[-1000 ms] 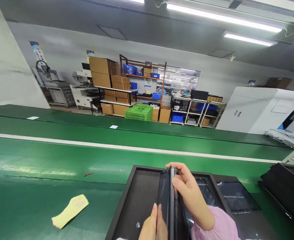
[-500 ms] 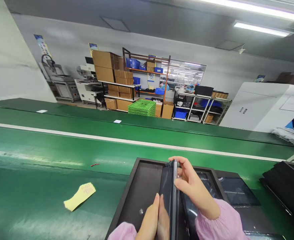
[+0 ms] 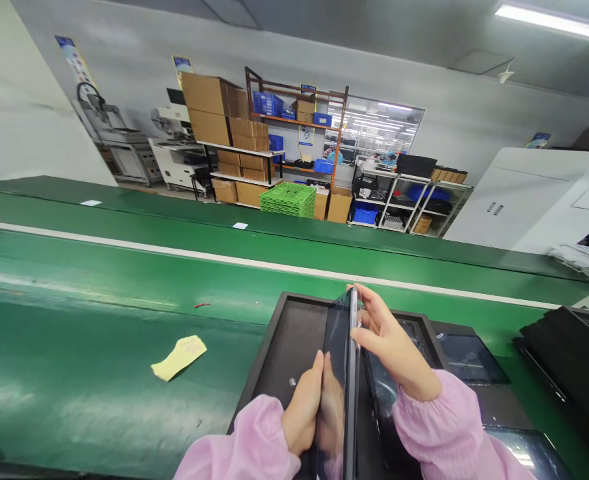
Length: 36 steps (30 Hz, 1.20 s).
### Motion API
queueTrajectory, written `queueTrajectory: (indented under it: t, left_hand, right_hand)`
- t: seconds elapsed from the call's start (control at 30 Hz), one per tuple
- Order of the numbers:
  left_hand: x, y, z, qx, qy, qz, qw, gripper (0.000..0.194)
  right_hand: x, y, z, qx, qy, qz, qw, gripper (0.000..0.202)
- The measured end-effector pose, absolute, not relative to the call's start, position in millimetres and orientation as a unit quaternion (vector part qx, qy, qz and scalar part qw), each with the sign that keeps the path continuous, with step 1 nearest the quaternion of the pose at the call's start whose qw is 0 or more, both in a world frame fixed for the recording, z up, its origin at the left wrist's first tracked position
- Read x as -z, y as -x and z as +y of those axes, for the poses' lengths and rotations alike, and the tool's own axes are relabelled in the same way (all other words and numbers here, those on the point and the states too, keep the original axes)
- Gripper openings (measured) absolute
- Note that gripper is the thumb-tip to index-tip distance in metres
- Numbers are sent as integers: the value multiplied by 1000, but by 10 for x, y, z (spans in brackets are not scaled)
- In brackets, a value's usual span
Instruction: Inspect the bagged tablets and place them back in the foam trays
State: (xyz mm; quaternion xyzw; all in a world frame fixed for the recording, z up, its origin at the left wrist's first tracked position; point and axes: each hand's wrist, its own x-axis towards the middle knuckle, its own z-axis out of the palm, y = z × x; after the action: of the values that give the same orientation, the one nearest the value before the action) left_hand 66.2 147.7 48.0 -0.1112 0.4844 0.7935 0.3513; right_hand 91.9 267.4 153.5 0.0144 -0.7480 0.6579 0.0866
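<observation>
A dark tablet [image 3: 337, 340] with a glossy screen and a grey metal edge stands on edge above a black tray [image 3: 269, 340]. My right hand [image 3: 381, 330] grips its upper part, with the thumb on the metal edge and the fingers curled behind the top. My left hand [image 3: 305, 403] lies along the screen side with its fingers straight and together, mirrored in the glass; it steadies the tablet from the left. The lower end of the tablet runs out of view. In the tray's right half lies another dark tablet [image 3: 385, 400], partly covered by my right arm.
More tablets lie to the right, one dark panel [image 3: 471, 358] and one near the front [image 3: 527, 450]. Black trays [image 3: 569, 360] are stacked at far right. A yellow note [image 3: 180, 357] and a red scrap [image 3: 203, 305] lie on the green bench [image 3: 99, 360]. Green crates [image 3: 288, 199] stand beyond.
The view has tipped down a little, so the bench, tray and hands appear higher. Both hands keep their places on the tablet, which stays on edge.
</observation>
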Motion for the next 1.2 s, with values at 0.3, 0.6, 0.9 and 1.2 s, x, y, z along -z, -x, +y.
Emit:
queueTrajectory:
  t: [0.3,0.6,0.9,1.2]
  left_hand:
    - [-634,-493,1112,-826,35,417,377,11]
    - [-1171,-409,960,-884,120,344,293,20]
    - [-1320,-444,992,-876,150,355,291,20]
    - [-1384,-523,1037,-858,31,403,316,20]
  right_hand:
    - [-1514,-1338,2773,-675,114,-722,103,32]
    - [-1132,-1333,2745,-852,171,-466,164,27]
    - [-1128,-1357,2727,-861,180,-445,171,27]
    - [-921,-1395,2904,-814,173,-517,201,36]
